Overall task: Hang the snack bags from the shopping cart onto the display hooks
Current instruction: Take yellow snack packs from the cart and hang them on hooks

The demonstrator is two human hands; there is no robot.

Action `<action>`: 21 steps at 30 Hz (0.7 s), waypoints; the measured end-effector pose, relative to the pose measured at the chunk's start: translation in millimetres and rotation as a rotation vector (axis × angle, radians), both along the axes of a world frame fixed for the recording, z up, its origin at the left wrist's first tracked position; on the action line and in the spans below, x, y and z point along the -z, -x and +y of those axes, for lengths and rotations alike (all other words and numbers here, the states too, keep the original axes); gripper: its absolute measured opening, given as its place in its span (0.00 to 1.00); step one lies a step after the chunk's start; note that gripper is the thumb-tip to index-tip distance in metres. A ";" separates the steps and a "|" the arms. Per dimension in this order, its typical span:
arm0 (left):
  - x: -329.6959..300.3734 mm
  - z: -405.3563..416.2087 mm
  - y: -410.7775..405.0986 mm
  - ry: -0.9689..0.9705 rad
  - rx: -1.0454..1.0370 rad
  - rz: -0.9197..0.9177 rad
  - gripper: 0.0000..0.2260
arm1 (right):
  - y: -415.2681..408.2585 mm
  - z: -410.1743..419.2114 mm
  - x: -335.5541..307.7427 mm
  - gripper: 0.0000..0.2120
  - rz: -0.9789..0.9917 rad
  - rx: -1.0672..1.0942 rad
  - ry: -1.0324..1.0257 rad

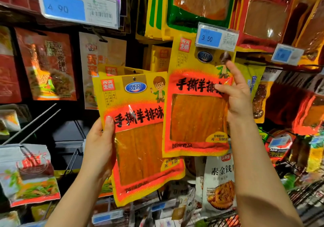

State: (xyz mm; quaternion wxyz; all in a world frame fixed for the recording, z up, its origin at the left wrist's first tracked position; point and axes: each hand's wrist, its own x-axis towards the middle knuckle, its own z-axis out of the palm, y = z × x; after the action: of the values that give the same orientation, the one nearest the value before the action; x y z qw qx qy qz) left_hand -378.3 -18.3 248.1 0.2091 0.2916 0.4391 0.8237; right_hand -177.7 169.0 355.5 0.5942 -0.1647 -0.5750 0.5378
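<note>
The left hand (pixel 100 144) grips a yellow snack bag (pixel 140 139) by its edge, thumb on front. The right hand (pixel 235 95) pinches a matching bag (pixel 196 107) under the 3.50 price tag (pixel 216 37).

Both bare forearms rise from the near edge toward the far display, wrists raised; the left hand (pixel 100 139), at lower left, grips the left edge of a yellow-and-orange plastic snack bag (pixel 140 139), thumb pressed flat on its front and fingers hidden behind; the right hand (pixel 236 95), higher and to the right, pinches the right edge of a second, identical yellow-and-orange snack bag (pixel 196 107) between thumb and fingers, index finger extended upward along the bag's upper part.
</note>
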 end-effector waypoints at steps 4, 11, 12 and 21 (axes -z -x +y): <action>2.2 -4.8 2.8 0.003 -0.032 -0.035 0.10 | -4.5 -2.3 -14.0 0.32 -0.110 0.083 0.022; 1.2 -13.2 4.3 -0.009 -0.176 0.010 0.11 | -5.3 -2.6 -38.9 0.33 -0.372 0.197 -0.015; 0.5 -14.3 3.1 -0.009 -0.213 0.037 0.10 | 1.6 -0.4 -40.0 0.32 -0.380 0.224 -0.026; 3.7 -23.7 -1.2 -0.035 -0.218 0.030 0.10 | 66.9 33.4 -12.2 0.32 -0.452 0.238 0.012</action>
State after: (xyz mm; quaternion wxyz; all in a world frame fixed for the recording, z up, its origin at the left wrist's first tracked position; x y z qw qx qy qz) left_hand -377.1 -42.0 244.4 0.1063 0.2579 0.4569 0.8446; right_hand -244.6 202.3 367.6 0.5089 -0.3507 -0.6666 0.4168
